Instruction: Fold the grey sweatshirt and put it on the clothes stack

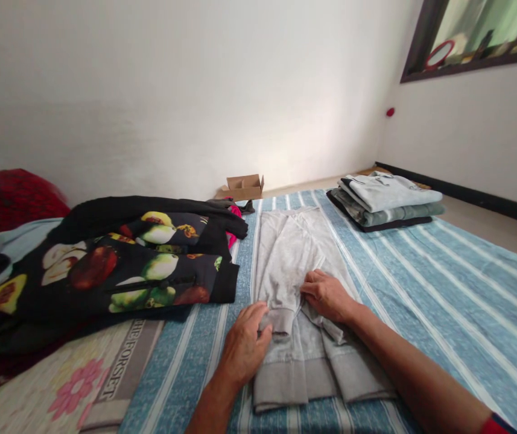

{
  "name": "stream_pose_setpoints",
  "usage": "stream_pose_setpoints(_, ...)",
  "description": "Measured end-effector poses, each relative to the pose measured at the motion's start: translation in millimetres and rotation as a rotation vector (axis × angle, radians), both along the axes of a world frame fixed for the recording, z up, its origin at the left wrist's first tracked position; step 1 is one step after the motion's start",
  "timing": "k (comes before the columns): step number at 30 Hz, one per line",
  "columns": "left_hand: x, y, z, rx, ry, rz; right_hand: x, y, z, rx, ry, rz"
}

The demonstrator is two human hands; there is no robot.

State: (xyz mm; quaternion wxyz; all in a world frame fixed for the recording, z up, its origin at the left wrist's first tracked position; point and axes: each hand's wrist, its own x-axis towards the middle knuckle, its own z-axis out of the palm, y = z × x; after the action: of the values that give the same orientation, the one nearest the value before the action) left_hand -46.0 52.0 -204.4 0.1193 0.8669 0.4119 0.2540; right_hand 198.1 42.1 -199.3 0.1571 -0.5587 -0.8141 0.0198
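Observation:
A light grey long-sleeved sweatshirt (306,247) lies lengthwise on the blue striped sheet, its ribbed hem (280,380) nearest me. One sleeve is laid along the body, with its cuff (280,320) pointing toward me. My left hand (245,342) rests at the left edge of that cuff, thumb and fingers apart. On the right, my right hand (328,295) has its fingers curled closed on the sweatshirt's fabric, near a bunched fold. The fingertips of the right hand are partly hidden in the cloth.
Left of the sweatshirt lies a heap of clothes with a black fruit-print garment (149,271) on top. A stack of folded clothes (387,199) sits at the back right. Behind stands a small cardboard box (244,187) by the white wall. A floral mat (72,380) shows at lower left.

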Motion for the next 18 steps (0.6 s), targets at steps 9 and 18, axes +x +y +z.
stream_pose_setpoints(9,8,-12,13.7,-0.059,0.059,0.013,-2,-1,-2.8,0.075,0.002,-0.007)
stream_pose_setpoints(18,14,-12,1.8,0.025,0.152,0.052,-3,0,-2.6,0.075,0.038,-0.02)
